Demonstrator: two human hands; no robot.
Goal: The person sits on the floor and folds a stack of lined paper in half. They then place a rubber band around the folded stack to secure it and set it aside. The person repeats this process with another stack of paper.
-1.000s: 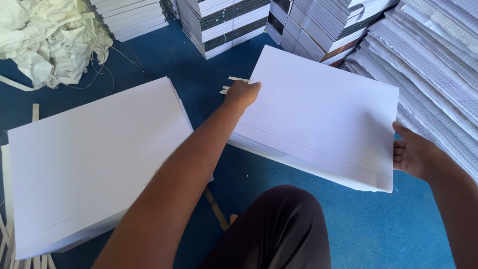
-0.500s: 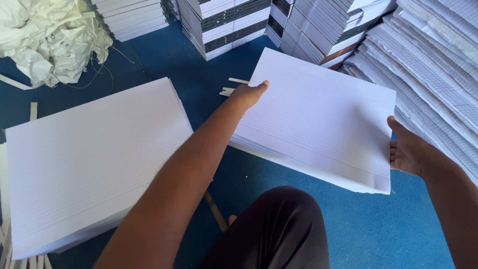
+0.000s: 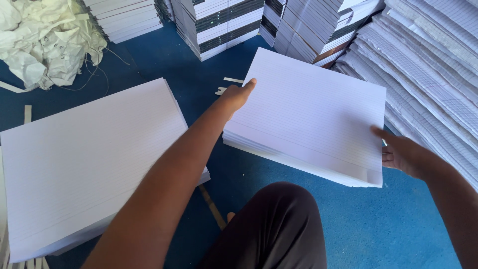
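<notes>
At the far left a crumpled heap of white sacking [image 3: 47, 42] lies on the blue floor [image 3: 398, 224]; below it a big stack of lined sheets [image 3: 89, 164] lies flat, its right edge just beside my left forearm, thin paper strips [image 3: 27, 113] near its left side; behind, rows of bound stacks [image 3: 219, 22] close off the far edge of the floor. My left hand [image 3: 238, 95] reaches out to the left edge of the sheaf of lined paper [image 3: 313, 112] I am lifting, fingers closed on that edge near its far corner (thumb on top, the rest hidden under the sheets); the sheaf sits in the middle right, tilted, its near edge above my dark-trousered knee [image 3: 279, 224]. My right hand [image 3: 404, 154] is at the sheaf's right edge near the near corner, fingers spread fairly wide and touching it; whether they grip I cannot tell. Right of that, a sloping wall of ruled sheets [image 3: 428, 69] crowds close to the sheaf's right edge; open floor remains only between the two stacks and at the near right.
</notes>
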